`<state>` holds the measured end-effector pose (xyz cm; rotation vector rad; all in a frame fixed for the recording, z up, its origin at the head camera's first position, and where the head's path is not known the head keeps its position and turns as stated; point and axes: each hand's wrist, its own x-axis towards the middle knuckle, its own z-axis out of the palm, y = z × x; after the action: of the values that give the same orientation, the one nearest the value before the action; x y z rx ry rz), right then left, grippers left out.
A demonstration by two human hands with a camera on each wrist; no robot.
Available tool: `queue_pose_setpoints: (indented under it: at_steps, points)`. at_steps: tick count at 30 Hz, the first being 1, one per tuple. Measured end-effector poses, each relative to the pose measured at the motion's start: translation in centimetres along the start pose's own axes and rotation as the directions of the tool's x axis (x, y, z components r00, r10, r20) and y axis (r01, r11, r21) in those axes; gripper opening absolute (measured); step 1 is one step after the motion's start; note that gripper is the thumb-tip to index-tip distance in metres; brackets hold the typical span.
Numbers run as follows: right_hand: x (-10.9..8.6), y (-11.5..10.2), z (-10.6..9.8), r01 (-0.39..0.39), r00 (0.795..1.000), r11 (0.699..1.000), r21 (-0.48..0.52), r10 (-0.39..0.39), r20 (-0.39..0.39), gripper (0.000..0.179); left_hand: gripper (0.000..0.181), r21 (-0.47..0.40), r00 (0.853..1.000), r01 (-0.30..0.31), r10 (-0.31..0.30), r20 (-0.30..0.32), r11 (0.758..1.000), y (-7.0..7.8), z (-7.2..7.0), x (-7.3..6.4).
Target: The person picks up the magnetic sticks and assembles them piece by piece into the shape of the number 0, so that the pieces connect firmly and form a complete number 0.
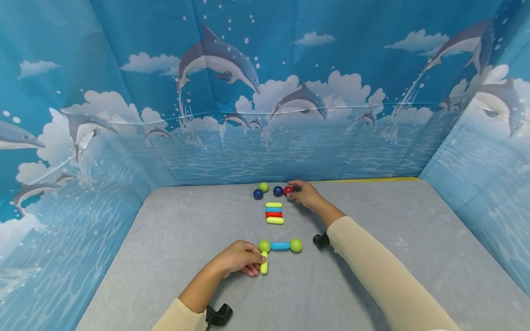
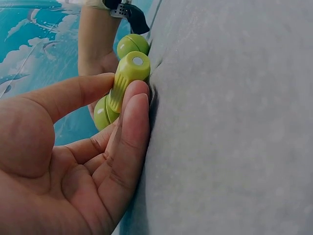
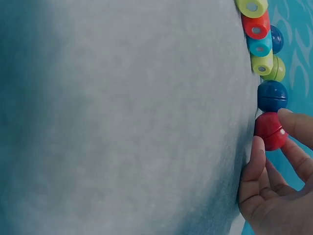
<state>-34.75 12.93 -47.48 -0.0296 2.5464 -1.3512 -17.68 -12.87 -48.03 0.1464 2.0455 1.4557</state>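
Note:
My left hand (image 1: 240, 259) pinches a yellow-green magnetic rod (image 1: 264, 266) between thumb and fingers. At its far end is a green ball (image 1: 264, 246), joined in a row with a light-blue rod (image 1: 280, 246) and a second green ball (image 1: 296, 245). In the left wrist view, a silver disc shows on the near end of the held rod (image 2: 133, 63). Farther back, my right hand (image 1: 307, 194) has thumb and fingers around a red ball (image 3: 269, 130). A dark-blue ball (image 3: 272, 96) sits right beside the red one.
Several short rods (image 1: 273, 214), coloured yellow-green, blue and red, lie stacked side by side mid-table. Behind them are another dark-blue ball (image 1: 258, 194) and a green ball (image 1: 263, 187). A dolphin-print curtain (image 1: 248, 151) borders the grey table (image 1: 186, 216) at back and sides.

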Motion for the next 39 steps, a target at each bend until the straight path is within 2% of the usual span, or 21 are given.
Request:
queue_pose_setpoints:
  at_steps: [12,20,26,39]
  points:
    - [0.1,0.1,0.2,0.019,0.999,0.996,-0.086,-0.021,-0.024,0.044,0.018,-0.005,1.0,-0.006,0.006,0.006,1.0,0.1,0.0,-0.1]
    - [-0.3,0.6,-0.1,0.065,0.997,0.984,-0.164,-0.072,-0.036,0.041,0.019,-0.002,1.0,-0.004,0.004,0.006,1.0,0.0,0.0,-0.1]
    - [-1.2,1.1,-0.7,0.097,0.994,0.972,-0.213,-0.104,-0.025,0.038,0.018,-0.004,1.0,-0.004,0.004,0.008,1.0,0.0,-0.1,0.0]
    - [-3.7,2.1,-2.4,0.103,0.995,0.968,-0.228,-0.098,0.033,0.038,0.018,-0.007,1.0,-0.012,0.012,0.017,1.0,-0.3,-0.1,0.3]
